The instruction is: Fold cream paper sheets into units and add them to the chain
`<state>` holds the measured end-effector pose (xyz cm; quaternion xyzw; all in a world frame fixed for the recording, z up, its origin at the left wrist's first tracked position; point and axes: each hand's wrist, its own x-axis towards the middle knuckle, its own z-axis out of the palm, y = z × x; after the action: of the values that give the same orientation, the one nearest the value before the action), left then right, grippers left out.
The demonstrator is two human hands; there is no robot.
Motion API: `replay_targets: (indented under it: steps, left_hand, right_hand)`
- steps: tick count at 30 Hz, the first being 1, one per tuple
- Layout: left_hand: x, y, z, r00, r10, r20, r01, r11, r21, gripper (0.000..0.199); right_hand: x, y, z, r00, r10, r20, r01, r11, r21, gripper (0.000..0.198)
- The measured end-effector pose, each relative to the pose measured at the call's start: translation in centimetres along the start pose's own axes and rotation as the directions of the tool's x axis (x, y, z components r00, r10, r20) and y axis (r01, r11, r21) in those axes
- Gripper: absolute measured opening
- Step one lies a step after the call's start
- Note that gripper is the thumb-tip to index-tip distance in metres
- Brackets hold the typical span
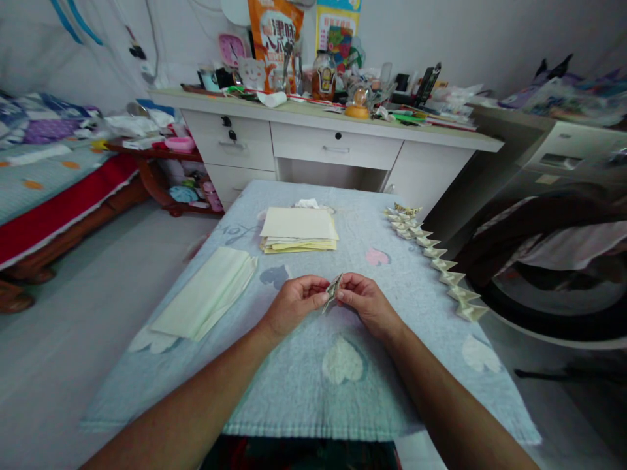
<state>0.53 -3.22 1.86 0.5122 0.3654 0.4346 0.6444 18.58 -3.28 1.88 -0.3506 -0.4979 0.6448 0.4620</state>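
Note:
Between my hands, above the middle of the cloth-covered table (294,378), is a small piece of folded paper (332,291). My left hand (301,299) pinches its left side between thumb and fingers. On the other side, my right hand (363,299) grips it the same way. Beyond my hands lies a stack of cream and yellow paper sheets (298,223). Longer folded pale sheets (203,294) rest to the left. Along the table's right edge runs a row of folded paper pieces (443,264) with pointed ends.
Behind the table stands a white desk (337,142) crowded with a jar (324,75), an orange bag (275,39) and small items. To the right is a washing machine (563,153) with dark cloth at its door. A bed (53,170) stands at the left.

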Motion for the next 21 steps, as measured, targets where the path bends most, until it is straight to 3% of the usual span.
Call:
replay_targets:
  steps: [7,16,21]
  left_hand:
    - [0.14,-0.35,-0.06,1.000,-0.020,0.007,0.021,0.999,-0.039,0.028]
    - [0.15,-0.63,-0.29,1.000,-0.023,-0.019,0.023,0.999,0.027,0.027]
    - [0.15,-0.70,-0.32,0.999,-0.027,-0.018,0.027,0.999,-0.036,0.028]
  right_hand:
    - [-0.02,0.07,0.07,1.000,0.004,-0.003,-0.004,1.000,-0.020,0.023]
    - [0.03,0.20,0.03,1.000,0.018,-0.022,-0.018,0.999,-0.027,0.026]
    - [0.04,0.17,0.04,0.999,0.045,-0.014,-0.045,0.999,-0.019,0.026]
